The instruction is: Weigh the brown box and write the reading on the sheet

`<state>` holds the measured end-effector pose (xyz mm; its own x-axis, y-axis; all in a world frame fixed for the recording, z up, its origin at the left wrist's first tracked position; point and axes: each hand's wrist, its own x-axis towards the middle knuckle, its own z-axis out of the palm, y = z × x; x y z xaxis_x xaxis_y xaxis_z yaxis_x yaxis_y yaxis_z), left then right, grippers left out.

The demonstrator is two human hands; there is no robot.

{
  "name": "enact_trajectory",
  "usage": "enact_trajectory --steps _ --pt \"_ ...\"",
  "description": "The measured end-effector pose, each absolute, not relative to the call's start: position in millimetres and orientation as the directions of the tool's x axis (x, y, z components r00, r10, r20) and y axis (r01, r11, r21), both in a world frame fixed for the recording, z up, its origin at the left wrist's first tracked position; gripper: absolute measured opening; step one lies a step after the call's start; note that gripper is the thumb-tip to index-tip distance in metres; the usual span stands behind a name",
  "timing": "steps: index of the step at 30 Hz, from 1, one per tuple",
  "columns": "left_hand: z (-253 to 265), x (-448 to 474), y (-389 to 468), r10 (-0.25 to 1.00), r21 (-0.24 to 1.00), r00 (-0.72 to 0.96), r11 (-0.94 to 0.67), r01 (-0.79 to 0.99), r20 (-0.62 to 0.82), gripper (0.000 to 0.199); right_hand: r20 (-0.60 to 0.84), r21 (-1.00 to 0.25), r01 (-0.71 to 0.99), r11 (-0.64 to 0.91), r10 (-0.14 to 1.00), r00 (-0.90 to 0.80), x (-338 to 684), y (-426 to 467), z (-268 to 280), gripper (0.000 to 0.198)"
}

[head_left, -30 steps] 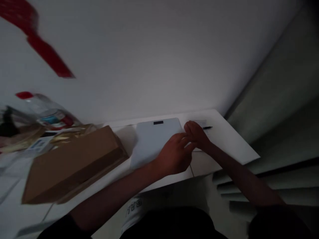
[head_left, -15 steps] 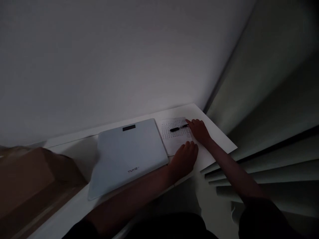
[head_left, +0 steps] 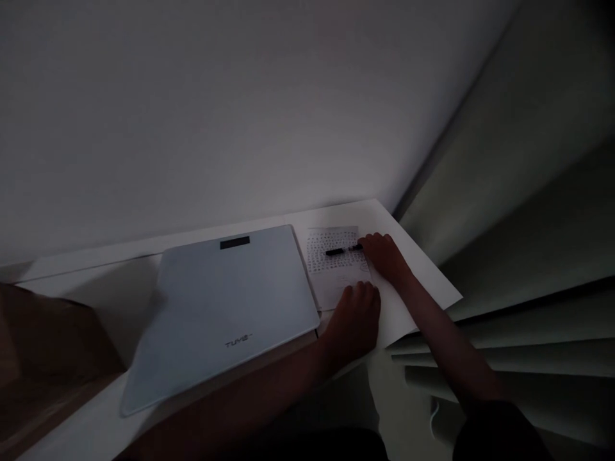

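A sheet of paper (head_left: 331,288) with rows of handwritten characters lies on the white tabletop. Across it rests a black pen (head_left: 335,251) with a clear section near its middle. My right hand (head_left: 384,256) is at the paper's right edge, its fingers closed at the pen's right end. My left hand (head_left: 355,320) rests over the near right corner of the paper, fingers curled in; what they hold, if anything, is hidden. Left of the paper lies a pale bathroom scale (head_left: 230,294) with a small dark display, its near right corner close to my left wrist.
The white table (head_left: 408,256) runs along a pale wall (head_left: 216,115). A brown cardboard box (head_left: 52,346) stands at the left. Grey-green curtains (head_left: 519,256) hang on the right, close to the table's end. The room is dim.
The view has shifted slightly, so the scale and box appear further left and nearer. My right index finger, stretched out before, is now drawn in at the pen's end. My left hand stays on the paper.
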<state>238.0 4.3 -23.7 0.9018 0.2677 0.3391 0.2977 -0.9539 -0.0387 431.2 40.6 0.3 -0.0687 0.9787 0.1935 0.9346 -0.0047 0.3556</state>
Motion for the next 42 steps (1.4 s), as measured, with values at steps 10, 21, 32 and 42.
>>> enact_trajectory --steps 10,21,32,42 --pt "-19.7 238.3 6.1 0.266 -0.013 0.910 -0.959 0.285 0.318 0.046 -0.150 0.454 0.873 0.176 0.981 -0.120 431.5 58.5 37.3 0.023" --pt "-20.9 239.1 5.5 0.276 -0.025 0.907 -0.954 0.299 0.317 0.048 0.166 0.271 0.945 -0.182 0.976 0.141 426.6 42.4 66.0 0.017" --pt "-19.1 239.7 5.4 0.288 0.001 0.899 -0.953 0.304 0.330 0.041 0.061 -0.958 0.287 -0.025 0.955 0.289 422.8 36.7 -11.8 0.029" --pt "-17.0 238.7 6.1 0.311 0.063 0.902 -0.950 0.307 0.300 0.049 0.044 -0.925 0.371 -0.083 0.946 0.320 422.0 30.4 -12.5 0.039"
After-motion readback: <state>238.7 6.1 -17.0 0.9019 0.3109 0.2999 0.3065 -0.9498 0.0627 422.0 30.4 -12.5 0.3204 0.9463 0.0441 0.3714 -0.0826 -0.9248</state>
